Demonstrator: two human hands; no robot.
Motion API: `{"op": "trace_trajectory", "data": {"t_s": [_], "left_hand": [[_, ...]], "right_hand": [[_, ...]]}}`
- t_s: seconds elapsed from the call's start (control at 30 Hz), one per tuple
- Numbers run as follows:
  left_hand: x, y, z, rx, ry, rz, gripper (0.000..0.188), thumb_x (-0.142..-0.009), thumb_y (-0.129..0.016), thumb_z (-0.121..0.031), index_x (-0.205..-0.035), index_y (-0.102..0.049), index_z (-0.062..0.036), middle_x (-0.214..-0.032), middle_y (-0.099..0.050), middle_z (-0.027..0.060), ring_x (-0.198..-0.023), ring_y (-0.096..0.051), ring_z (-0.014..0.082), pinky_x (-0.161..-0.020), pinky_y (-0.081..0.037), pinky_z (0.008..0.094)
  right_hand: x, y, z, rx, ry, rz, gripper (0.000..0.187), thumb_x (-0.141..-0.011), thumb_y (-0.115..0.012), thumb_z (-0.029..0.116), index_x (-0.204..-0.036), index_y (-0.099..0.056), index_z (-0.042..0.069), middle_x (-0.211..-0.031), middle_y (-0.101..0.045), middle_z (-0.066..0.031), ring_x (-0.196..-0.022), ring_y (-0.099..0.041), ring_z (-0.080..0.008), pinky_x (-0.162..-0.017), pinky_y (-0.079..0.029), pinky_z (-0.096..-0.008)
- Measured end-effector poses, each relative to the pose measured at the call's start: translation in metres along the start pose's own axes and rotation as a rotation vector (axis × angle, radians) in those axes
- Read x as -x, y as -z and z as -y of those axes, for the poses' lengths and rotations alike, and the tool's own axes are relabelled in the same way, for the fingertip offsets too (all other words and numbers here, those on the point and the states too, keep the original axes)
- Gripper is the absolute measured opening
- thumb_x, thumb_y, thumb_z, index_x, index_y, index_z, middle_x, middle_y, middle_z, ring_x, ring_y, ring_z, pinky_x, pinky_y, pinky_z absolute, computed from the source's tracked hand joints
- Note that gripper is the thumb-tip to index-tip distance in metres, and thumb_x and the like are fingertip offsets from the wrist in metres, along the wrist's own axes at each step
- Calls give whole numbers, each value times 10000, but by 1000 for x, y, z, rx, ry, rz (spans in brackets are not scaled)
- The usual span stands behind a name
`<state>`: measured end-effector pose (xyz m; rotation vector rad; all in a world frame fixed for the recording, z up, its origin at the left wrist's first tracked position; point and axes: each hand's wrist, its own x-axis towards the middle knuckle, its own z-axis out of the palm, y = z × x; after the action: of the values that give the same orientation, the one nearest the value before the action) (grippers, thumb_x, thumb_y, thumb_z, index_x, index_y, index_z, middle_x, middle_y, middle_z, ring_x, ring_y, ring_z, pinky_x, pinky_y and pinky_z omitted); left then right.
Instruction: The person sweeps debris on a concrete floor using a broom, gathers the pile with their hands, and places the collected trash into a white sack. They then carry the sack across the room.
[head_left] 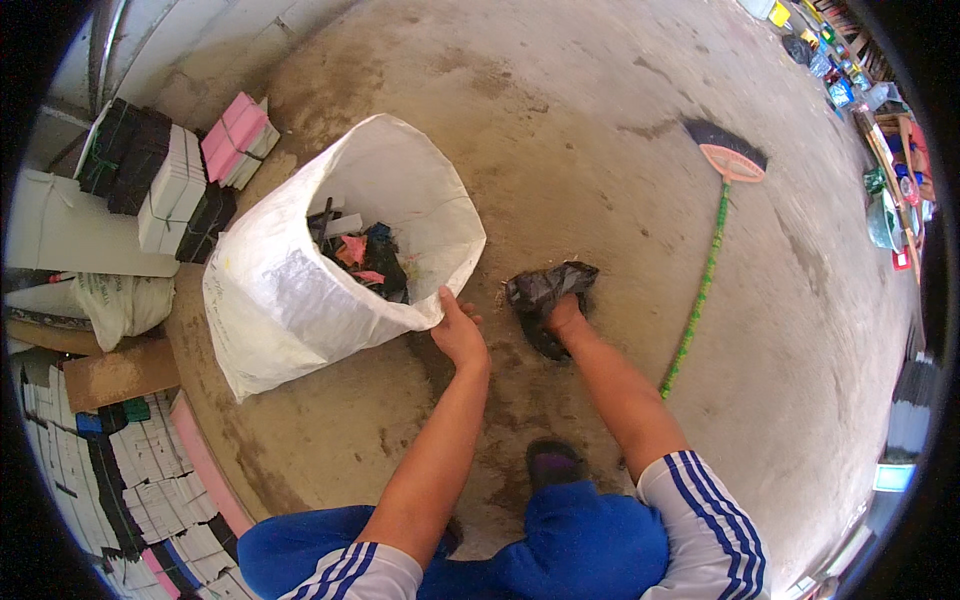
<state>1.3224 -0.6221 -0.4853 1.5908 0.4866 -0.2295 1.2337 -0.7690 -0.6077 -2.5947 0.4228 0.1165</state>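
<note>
A white sack (275,310), partly filled with scraps (367,262), was held left of center by the left hand (461,333), curled at its rim (425,321); at center of the frame, crumpled black plastic (545,287) was clutched by the partly hidden right hand (566,316).

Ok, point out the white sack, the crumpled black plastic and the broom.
White sack (285,300): head view, on its outer wall.
Crumpled black plastic (537,287): head view, on its upper surface.
Broom (711,262): head view, partway along its green handle.
</note>
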Motion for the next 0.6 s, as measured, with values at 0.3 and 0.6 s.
{"op": "trace_trajectory", "data": {"t_s": [0.3, 0.6], "left_hand": [[33, 13, 21, -285, -232, 160, 499, -1036, -553, -335, -817, -622, 109, -651, -617, 115, -577, -574, 203, -565, -444, 402], [43, 19, 24, -216, -259, 303, 426, -1017, -587, -295, -904, -631, 112, -769, -685, 127, -721, -637, 216, -689, -497, 414]], "right_hand": [[-29, -3, -66, -1726, -270, -599, 280, -1026, -546, 97, -1298, -608, 69, -1300, -628, -1, -1086, -610, -174, -938, -485, -293], [-144, 89, 133, -1788, 918, -1, 558, -994, -610, 348, -1445, -476, 48, -1444, -507, -69, -1297, -480, -203, -1129, -379, -366]]}}
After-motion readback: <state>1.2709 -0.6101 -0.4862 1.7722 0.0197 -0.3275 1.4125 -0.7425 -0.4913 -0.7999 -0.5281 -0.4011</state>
